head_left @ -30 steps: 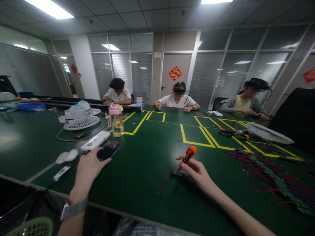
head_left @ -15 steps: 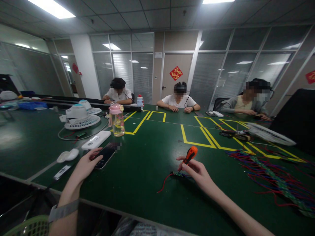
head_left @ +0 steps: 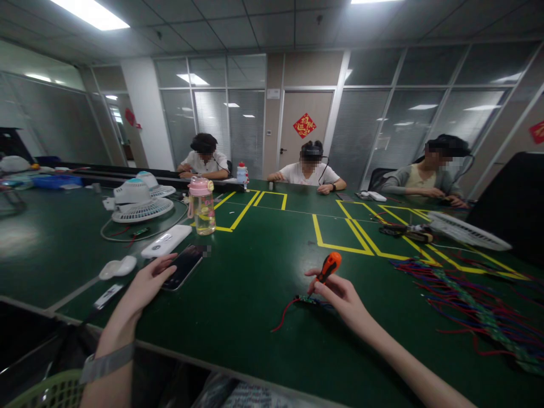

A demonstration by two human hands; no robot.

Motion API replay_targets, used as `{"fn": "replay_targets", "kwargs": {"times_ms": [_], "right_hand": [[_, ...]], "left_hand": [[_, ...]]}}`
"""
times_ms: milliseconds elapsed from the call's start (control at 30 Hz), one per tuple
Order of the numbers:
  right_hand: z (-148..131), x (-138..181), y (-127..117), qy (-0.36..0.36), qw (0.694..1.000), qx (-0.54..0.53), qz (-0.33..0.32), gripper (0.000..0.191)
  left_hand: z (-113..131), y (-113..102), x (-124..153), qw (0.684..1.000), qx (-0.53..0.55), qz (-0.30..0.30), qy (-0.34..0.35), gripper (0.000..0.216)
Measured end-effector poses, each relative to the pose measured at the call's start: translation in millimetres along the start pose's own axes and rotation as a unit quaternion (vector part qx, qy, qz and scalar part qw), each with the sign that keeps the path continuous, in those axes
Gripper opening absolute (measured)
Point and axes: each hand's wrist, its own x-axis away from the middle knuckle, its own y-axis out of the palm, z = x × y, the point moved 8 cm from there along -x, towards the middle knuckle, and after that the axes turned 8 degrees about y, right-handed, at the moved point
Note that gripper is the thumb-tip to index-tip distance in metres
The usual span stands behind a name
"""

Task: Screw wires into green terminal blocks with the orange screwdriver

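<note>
My right hand [head_left: 340, 296] is closed around an orange-handled screwdriver [head_left: 328, 266], tip down on a small green circuit board [head_left: 306, 300] with red and blue wires trailing over the green table [head_left: 250, 294]. My left hand [head_left: 147, 283], a watch on its wrist, rests fingers on a black phone [head_left: 183, 266] lying flat on the table. Fingers of that hand look loosely extended over the phone's near end.
White power bank [head_left: 166, 240], white oval part [head_left: 118, 267], pink-lidded water bottle [head_left: 203, 205] and fan grilles [head_left: 140, 203] lie left. A heap of coloured wires [head_left: 471, 306] spreads right. Three people sit across the table. A green basket [head_left: 46, 391] is at bottom left.
My left hand slid back toward me along the phone, and the phone shifted slightly nearer. The right hand with the screwdriver barely moved.
</note>
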Motion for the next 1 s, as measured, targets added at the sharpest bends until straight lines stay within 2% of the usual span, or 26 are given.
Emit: {"fn": "replay_targets", "kwargs": {"times_ms": [267, 633, 1000], "right_hand": [[-3.3, -0.2, 0.3, 0.008, 1.000, -0.002, 0.003, 0.045], [0.5, 0.1, 0.5, 0.008, 1.000, -0.011, -0.001, 0.040], [3.8, -0.4, 1.9, 0.001, 1.000, -0.018, -0.015, 0.037]], "left_hand": [[-0.5, -1.3, -1.5, 0.999, -0.029, 0.002, 0.016, 0.046], [0.8, -2.7, -4.3, 0.995, -0.088, -0.002, 0.049, 0.064], [5.1, -5.1, -2.1, 0.992, -0.108, 0.012, 0.057, 0.051]]}}
